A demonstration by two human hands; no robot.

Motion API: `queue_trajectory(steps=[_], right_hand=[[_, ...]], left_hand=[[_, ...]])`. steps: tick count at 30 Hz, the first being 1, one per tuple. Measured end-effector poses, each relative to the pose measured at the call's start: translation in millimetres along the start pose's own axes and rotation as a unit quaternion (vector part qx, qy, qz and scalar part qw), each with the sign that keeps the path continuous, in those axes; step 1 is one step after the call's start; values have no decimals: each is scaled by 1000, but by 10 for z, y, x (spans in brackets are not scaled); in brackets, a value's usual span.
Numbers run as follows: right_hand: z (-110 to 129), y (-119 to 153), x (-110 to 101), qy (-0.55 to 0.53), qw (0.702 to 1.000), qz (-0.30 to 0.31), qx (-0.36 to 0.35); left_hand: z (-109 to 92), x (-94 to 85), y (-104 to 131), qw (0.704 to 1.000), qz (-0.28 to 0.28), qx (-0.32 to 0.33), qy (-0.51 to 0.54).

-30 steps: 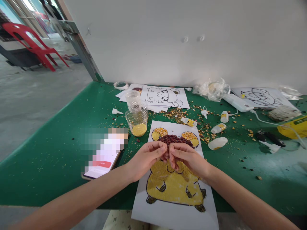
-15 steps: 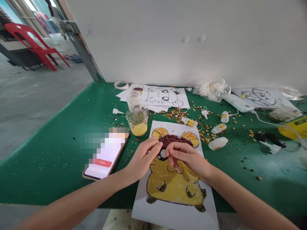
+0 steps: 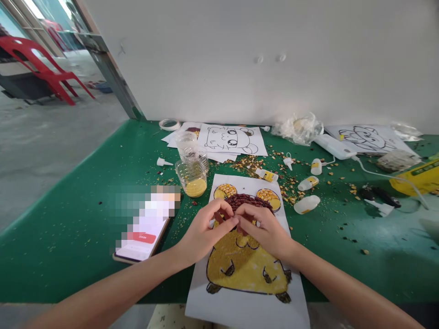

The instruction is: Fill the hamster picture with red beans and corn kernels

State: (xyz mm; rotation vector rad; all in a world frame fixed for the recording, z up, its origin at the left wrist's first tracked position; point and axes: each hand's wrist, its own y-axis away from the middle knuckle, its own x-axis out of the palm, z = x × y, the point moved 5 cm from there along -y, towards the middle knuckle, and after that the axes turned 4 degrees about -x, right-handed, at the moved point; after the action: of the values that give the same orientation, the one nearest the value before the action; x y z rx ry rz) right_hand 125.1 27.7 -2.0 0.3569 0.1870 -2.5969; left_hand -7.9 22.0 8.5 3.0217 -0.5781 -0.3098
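Observation:
A paper picture (image 3: pixel 247 269) of a yellow hamster-like animal lies at the table's front edge, with dark red beans (image 3: pixel 245 199) across its head and corn kernels in both ears. Over its face, my left hand (image 3: pixel 209 228) has thumb and fingertips pinched together. My right hand (image 3: pixel 262 226) meets it there, its fingers curled in a pinch too. The fingertips of both hands touch or nearly touch; anything between them is too small to make out. They hide the animal's eyes in part.
A phone (image 3: pixel 146 233) lies left of the picture. Behind it stand clear plastic cups (image 3: pixel 191 176), one holding yellow grains. Scattered seeds, small glue bottles (image 3: pixel 307 204), a white device (image 3: pixel 334 146) with a cable, plastic bags and line drawings (image 3: pixel 228 139) lie towards the wall.
My right hand has turned, and its fingertips have come against those of my left hand. Both hands sit slightly lower over the animal's face. The whole view has shifted a little.

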Motion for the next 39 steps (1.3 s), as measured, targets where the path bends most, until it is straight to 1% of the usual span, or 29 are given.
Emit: queue_trajectory(steps=[2, 5, 8, 13, 16, 20, 24, 27, 30, 34, 39], right_hand=[[31, 5, -6, 49, 999, -8, -23], [39, 9, -13, 80, 996, -10, -37], [35, 12, -21, 105, 993, -11, -44], [37, 13, -23, 121, 991, -11, -54], [32, 11, -14, 121, 991, -8, -53], [23, 10, 4, 76, 996, 3, -39], [7, 16, 19, -9, 1000, 18, -13], [-13, 19, 33, -67, 997, 28, 7], [-36, 21, 43, -109, 993, 32, 27], [-48, 20, 48, -150, 987, 37, 36], [-51, 8, 33, -161, 986, 37, 33]], left_hand=[[6, 2, -9, 1000, 1, -7, 19], [46, -9, -21, 998, 0, -27, 48], [90, -27, -34, 998, -2, -37, 54], [95, -53, -62, 999, -7, -28, 43], [61, -56, -78, 999, 3, -19, 33], [46, -38, -84, 998, 30, -25, 55], [92, -3, -83, 988, 51, -61, 132], [113, 20, -80, 981, 62, -78, 169], [111, 28, -74, 977, 64, -82, 185], [107, 41, -66, 974, 70, -86, 200], [121, 36, -61, 972, 57, -97, 208]])
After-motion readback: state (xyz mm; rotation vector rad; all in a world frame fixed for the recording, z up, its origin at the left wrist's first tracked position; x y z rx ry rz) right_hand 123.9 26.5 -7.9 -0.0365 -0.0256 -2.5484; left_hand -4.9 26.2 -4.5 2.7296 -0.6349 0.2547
